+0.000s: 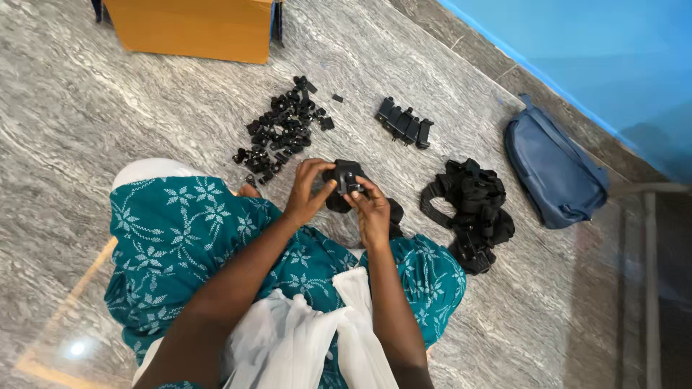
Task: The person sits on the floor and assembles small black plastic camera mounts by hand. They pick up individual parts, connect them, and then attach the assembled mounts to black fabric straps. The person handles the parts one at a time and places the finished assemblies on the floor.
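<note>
Both my hands meet over my lap on a small black block-shaped part with a strap point(346, 176). My left hand point(306, 191) grips its left side with curled fingers. My right hand point(371, 209) holds its right side, thumb pressed on the front. The black strap hangs down behind my right hand. I sit on the grey marble floor point(130, 101) in a teal patterned dress with white cloth in my lap.
A pile of several small black clips point(282, 128) lies ahead, with a row of black blocks point(404, 122) to its right. A heap of black straps point(472, 212) sits at my right, a blue bag point(551, 169) beyond it by the blue wall. An orange box point(191, 29) stands farther off.
</note>
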